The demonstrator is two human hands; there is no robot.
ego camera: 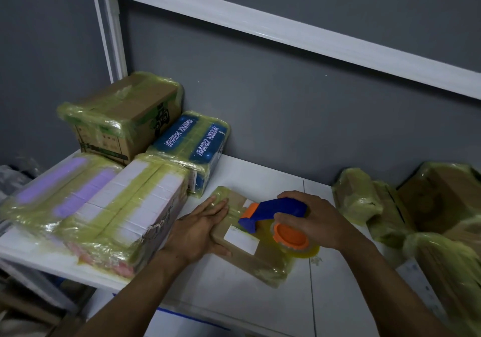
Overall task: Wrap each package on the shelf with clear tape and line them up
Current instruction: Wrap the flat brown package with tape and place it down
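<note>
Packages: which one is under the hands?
Flat brown cardboard package with white label, mid-shelf; left hand presses it, right hand holds blue-and-orange tape dispenser on it.

Left hand (198,224) lies flat, fingers straight toward one o'clock; right hand (313,216), forearm from five o'clock, grips a blue-and-orange plastic tape dispenser (279,207).

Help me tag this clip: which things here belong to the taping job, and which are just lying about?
In the job: left hand, flat on the brown package; right hand gripping the tape dispenser; wrapped boxes at left; wrapped bundles at right; shelf.

Lying about: dim clutter under the shelf, lower left; something grey and crumpled at far left.
</note>
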